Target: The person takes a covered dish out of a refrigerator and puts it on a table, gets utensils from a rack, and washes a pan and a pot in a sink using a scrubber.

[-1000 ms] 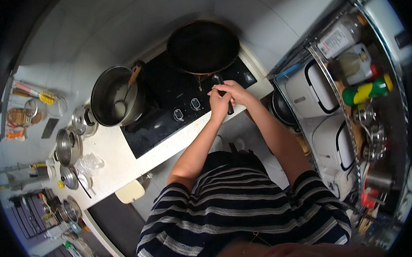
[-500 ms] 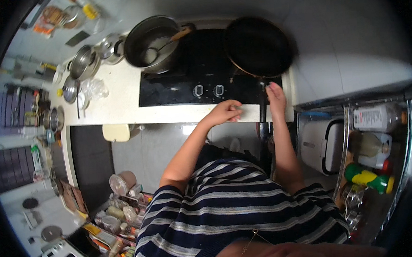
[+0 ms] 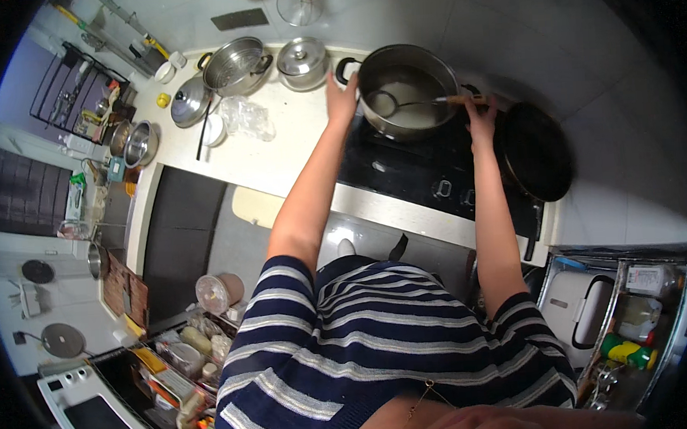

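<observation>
A deep steel pot point(image 3: 438, 63) with black side handles stands on the black glass cooktop point(image 3: 399, 165), with cloudy liquid inside. A wooden-handled ladle point(image 3: 427, 102) rests across it, its bowl in the liquid and its grip over the right rim. My left hand point(image 3: 342, 102) is at the pot's left handle, thumb and fingers on either side of it. At the opposite handle is my right hand point(image 3: 481, 122), its fingers closed about it just below the ladle's grip; they partly hide that handle. To the right, a dark frying pan point(image 3: 538, 151) sits with its handle toward me.
Left of the pot stand a lidded steel pot point(image 3: 302, 65), a steamer pot point(image 3: 236, 67), a domed lid point(image 3: 191, 103), a clear plastic bag point(image 3: 247, 118) and a white bowl point(image 3: 212, 131) on the pale counter point(image 3: 278, 160). A shelf of bottles point(image 3: 636, 316) is at my lower right.
Both hands have moved from the cooktop's front edge and the frying pan's handle up to the pot's two sides. My view has turned left, so the cooktop appears farther right.
</observation>
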A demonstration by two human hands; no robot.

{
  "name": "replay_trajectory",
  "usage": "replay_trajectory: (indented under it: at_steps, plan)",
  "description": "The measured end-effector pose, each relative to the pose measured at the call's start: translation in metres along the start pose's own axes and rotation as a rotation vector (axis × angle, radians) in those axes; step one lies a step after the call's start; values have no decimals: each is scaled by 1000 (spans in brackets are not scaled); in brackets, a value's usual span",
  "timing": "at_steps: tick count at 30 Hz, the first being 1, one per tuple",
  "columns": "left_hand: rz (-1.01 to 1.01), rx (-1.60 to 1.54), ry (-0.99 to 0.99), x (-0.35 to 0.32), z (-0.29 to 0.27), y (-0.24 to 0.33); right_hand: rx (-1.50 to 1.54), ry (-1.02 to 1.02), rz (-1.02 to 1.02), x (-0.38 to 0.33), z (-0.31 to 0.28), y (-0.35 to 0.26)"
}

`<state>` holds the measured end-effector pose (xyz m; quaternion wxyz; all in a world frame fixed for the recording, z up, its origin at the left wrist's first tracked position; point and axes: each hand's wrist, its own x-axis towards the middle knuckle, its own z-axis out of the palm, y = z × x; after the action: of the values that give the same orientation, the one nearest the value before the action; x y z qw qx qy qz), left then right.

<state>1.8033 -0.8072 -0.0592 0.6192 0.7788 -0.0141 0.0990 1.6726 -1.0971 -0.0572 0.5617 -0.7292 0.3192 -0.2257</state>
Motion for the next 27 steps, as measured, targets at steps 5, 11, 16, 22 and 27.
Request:
replay_trajectory:
  at_steps: [5, 11, 16, 22, 27]
  plan:
    - [-362, -509, -238, 51, -11, -11, 406, 305, 221, 11, 64, -33]
    - [-526, -788, -139, 44, -98, -38, 508, 345, 0, -36, 125, -61]
    - [-470, -876, -99, 0, -206, -31, 273, 123, -143, -50, 140, -67]
    - [-447, -646, 30, -68, -426, -31, 223, -458, -181, -141, 274, -116]
    - [-349, -633, 282, -107, -578, -42, 210, -821, -221, -251, 401, -184]
